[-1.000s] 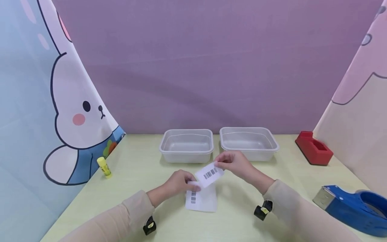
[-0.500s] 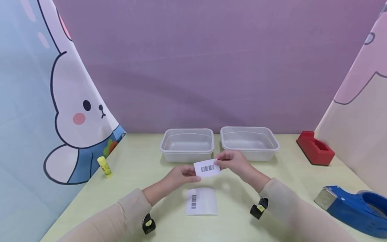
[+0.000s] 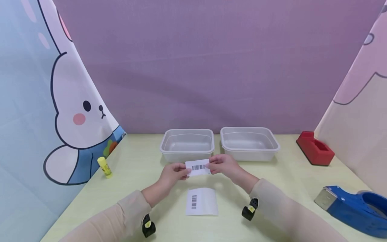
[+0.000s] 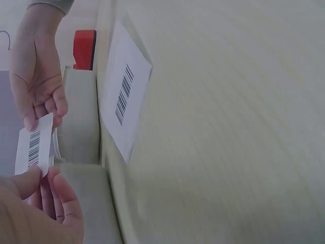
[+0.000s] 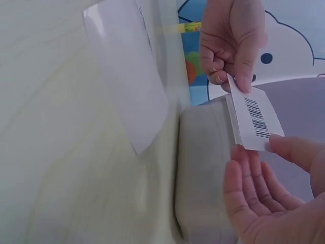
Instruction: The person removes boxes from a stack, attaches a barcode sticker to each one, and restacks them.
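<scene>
A small white barcode label (image 3: 198, 170) is held up between both hands, its printed side towards the head camera. My left hand (image 3: 170, 176) pinches its left end between thumb and fingers. At the other end my right hand (image 3: 225, 165) pinches it the same way, as the right wrist view also shows with the label (image 5: 259, 114) at close range. Below the hands, a larger white sheet (image 3: 208, 201) with a barcode along its left side lies on the table, slightly curved.
Two white plastic tubs (image 3: 186, 157) (image 3: 252, 155) stand side by side at the back. A yellow glue stick (image 3: 104, 167) is at the left. On the right are a red tape dispenser (image 3: 315, 149) and a blue tape gun (image 3: 356, 210). A purple backdrop (image 3: 193, 67) rises behind the table.
The label has been lifted off the larger sheet, levelled and shifted left. My left hand has left the sheet and now grips the label's left end; my right hand has moved slightly left.
</scene>
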